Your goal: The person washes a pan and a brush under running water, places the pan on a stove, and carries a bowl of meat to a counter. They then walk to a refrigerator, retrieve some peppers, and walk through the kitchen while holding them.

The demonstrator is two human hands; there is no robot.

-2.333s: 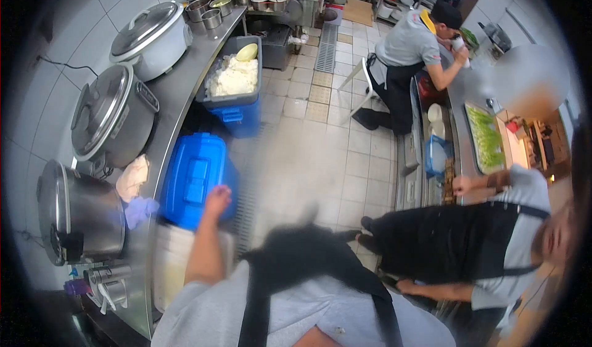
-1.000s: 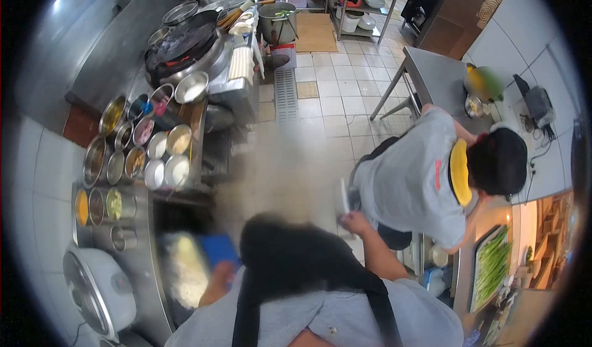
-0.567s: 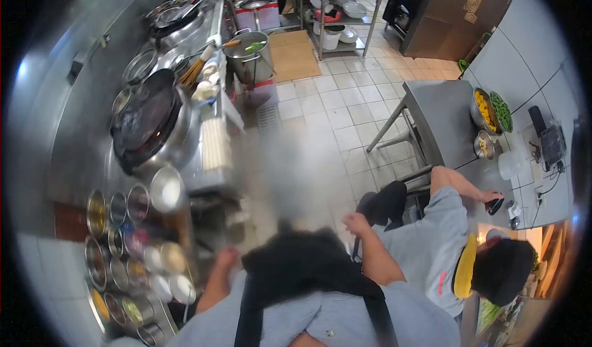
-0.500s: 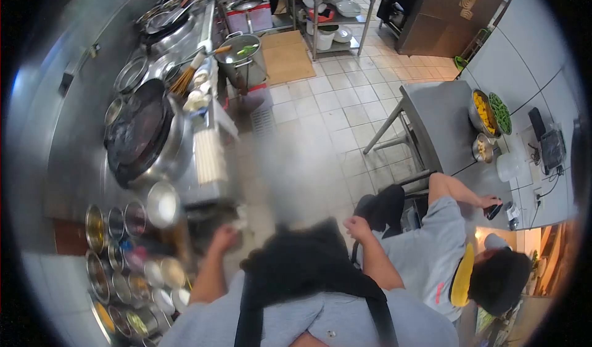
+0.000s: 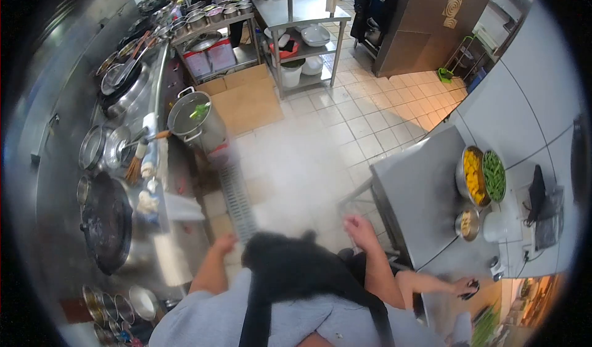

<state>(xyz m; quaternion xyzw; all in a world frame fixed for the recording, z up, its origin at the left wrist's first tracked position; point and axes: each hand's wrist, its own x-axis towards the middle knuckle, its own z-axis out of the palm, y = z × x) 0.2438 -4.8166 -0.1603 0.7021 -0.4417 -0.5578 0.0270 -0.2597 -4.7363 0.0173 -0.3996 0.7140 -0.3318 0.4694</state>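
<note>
as the wearer walks the tiled aisle, both hands hang empty. left hand (image 5: 224,244): loosely curled, gripping nothing, nearest the stove line, just beside the big dark wok (image 5: 106,222). right hand (image 5: 359,226): fingers loosely spread, gripping nothing, near the corner of the steel desk (image 5: 417,193). on that desk, far side: bowl of yellow pieces (image 5: 471,175) touching bowl of green beans (image 5: 494,175); small bowl (image 5: 467,223) just below them. ahead left: stockpot (image 5: 192,115) standing on the floor by the drain grate (image 5: 237,196). lower right: a co-worker's hand (image 5: 465,286) on the desk.

handling note, my judgement: keep to mid-aisle, arms in, clear of the desk corner and the hot wok, footing sure over the grate.

change from half a second ago: the co-worker's crouched body has dropped almost out of view; the wok sits lower, the far shelf rack (image 5: 296,32) larger.
</note>
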